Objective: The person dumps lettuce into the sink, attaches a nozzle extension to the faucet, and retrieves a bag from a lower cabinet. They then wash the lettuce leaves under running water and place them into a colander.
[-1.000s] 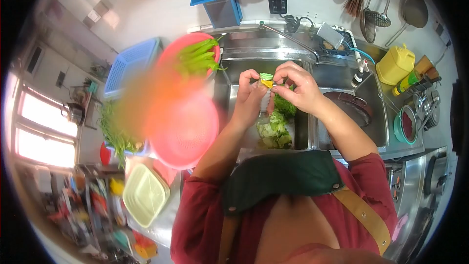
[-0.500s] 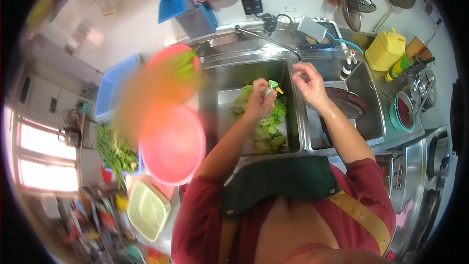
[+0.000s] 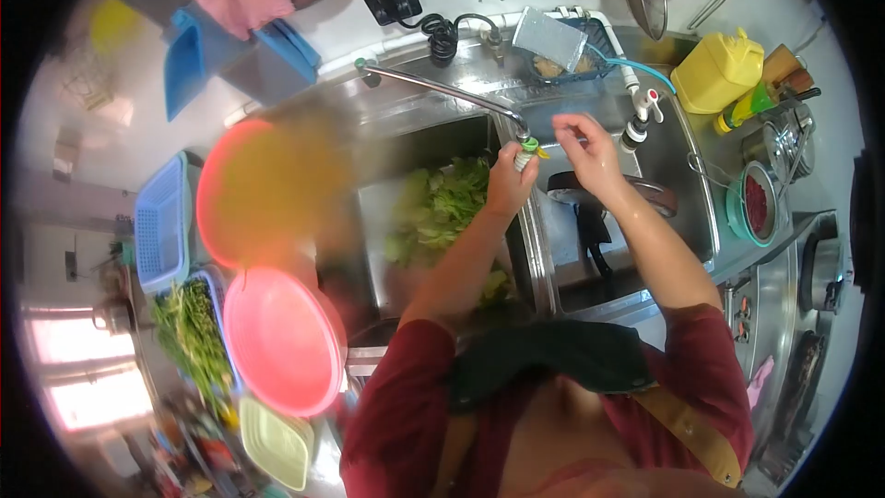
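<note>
My left hand (image 3: 510,184) is closed around a faucet nozzle (image 3: 526,155) with a green ring, a whitish body and a yellow tab. The nozzle meets the tip of the long metal faucet (image 3: 442,86), over the divider between two sink basins. Leafy green lettuce (image 3: 452,203) lies in the left basin, partly behind my left forearm. My right hand (image 3: 588,155) hovers above the right basin, fingers loosely bent and apart, holding nothing. Below it are a dark round pan (image 3: 656,195) and a black-handled item (image 3: 593,238).
At left stand a pink basin (image 3: 284,341), a blue basket (image 3: 161,221) and a bundle of greens (image 3: 192,337). A yellow jug (image 3: 717,72) and a teal colander (image 3: 758,207) stand at right. A white tap (image 3: 643,115) rises behind the right basin. A blur covers part of the left.
My left hand has brought the nozzle from over the lettuce up to the faucet's tip. The view has shifted, and my right hand stays raised over the right basin.
</note>
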### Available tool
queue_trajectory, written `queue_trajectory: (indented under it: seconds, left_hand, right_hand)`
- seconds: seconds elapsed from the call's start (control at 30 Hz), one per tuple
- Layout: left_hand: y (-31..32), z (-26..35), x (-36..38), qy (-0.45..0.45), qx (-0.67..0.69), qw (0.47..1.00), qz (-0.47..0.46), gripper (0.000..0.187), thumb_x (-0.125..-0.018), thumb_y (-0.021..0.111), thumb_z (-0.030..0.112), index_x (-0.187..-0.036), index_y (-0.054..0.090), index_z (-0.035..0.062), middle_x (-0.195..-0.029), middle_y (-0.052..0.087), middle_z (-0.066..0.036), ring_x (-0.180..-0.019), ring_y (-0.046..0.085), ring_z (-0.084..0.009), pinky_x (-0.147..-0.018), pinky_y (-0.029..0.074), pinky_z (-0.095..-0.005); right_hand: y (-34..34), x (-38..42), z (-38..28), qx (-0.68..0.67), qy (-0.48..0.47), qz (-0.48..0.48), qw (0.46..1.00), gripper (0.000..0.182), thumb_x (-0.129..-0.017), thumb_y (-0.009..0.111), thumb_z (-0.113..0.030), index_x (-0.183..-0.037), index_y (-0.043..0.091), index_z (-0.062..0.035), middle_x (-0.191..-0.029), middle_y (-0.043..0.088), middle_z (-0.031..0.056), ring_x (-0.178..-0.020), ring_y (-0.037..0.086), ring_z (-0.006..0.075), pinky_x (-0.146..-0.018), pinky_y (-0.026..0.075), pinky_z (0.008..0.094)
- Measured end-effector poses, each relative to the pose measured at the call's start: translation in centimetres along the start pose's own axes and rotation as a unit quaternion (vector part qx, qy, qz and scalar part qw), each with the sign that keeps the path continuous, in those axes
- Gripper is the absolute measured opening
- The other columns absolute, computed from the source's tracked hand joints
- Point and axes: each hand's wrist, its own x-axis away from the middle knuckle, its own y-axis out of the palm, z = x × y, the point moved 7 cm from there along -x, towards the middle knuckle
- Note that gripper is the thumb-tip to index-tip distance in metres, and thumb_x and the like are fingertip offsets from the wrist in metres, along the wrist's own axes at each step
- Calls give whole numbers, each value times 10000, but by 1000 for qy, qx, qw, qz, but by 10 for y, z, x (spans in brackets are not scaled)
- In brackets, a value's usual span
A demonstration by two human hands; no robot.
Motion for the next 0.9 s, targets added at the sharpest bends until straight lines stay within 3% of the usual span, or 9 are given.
queue_trajectory:
  seconds: [0.07, 0.17, 0.3, 0.4, 0.5, 0.6, 0.77, 0.9]
  left_hand:
    - [4, 7, -4, 12, -20, 1000, -14, 363, -793, 591, 46, -1043, 330, 10, -885, 524, -114, -756, 536, -146, -693, 441, -268]
    - [6, 2, -7, -55, 29, 998, 16, 339, -793, 587, 47, -1021, 337, 12, -872, 512, -111, -760, 538, -148, -689, 442, -271]
    - [3, 4, -8, -24, 55, 996, 64, 339, -782, 591, 36, -1010, 341, 17, -867, 510, -112, -773, 543, -149, -684, 447, -278]
    - [-2, 20, -15, 19, 55, 996, 75, 358, -774, 598, 27, -1018, 337, 17, -890, 514, -120, -776, 542, -150, -693, 450, -281]
    - [-3, 19, -18, 21, 54, 996, 63, 370, -768, 601, 19, -1022, 332, 21, -910, 515, -125, -773, 535, -147, -702, 451, -283]
    - [0, 25, -23, 69, 71, 990, 103, 365, -767, 600, 16, -1014, 332, 23, -917, 520, -127, -778, 532, -150, -710, 451, -289]
    - [8, 23, -25, 61, 95, 984, 138, 359, -768, 598, 23, -1001, 325, 26, -940, 522, -140, -796, 534, -165, -703, 453, -304]
    - [4, 29, -39, 104, 30, 993, 38, 387, -754, 603, 25, -1008, 311, 27, -983, 495, -154, -821, 530, -180, -687, 451, -309]
  right_hand:
    - [15, -20, -22, 39, -51, -40, 997, 215, -779, 617, -97, -976, 594, -13, -834, 541, 66, -727, 523, 132, -628, 435, 240]
    - [35, -43, -49, 118, -68, -102, 985, 215, -770, 634, -142, -930, 613, -1, -750, 558, 104, -682, 557, 178, -622, 444, 268]
    - [53, -63, -58, 226, -96, -178, 953, 184, -742, 656, -156, -833, 635, 3, -712, 584, 128, -650, 584, 239, -614, 453, 303]
    - [56, -71, -53, 256, -85, -194, 943, 146, -744, 656, -102, -830, 625, 13, -751, 597, 99, -693, 579, 179, -615, 444, 276]
    - [57, -75, -52, 245, -11, -203, 948, 139, -732, 663, -81, -816, 617, 19, -757, 611, 106, -689, 589, 181, -618, 447, 277]
    - [56, -78, -62, 270, -46, -176, 945, 132, -715, 669, -122, -747, 635, 2, -668, 605, 124, -619, 597, 246, -589, 458, 329]
    - [48, -78, -55, 214, 37, -163, 963, 119, -718, 667, -116, -721, 636, -2, -622, 601, 118, -558, 576, 199, -547, 447, 310]
    - [53, -81, -63, 270, 4, -184, 945, 135, -731, 664, -132, -748, 639, 0, -627, 596, 108, -550, 558, 157, -534, 440, 296]
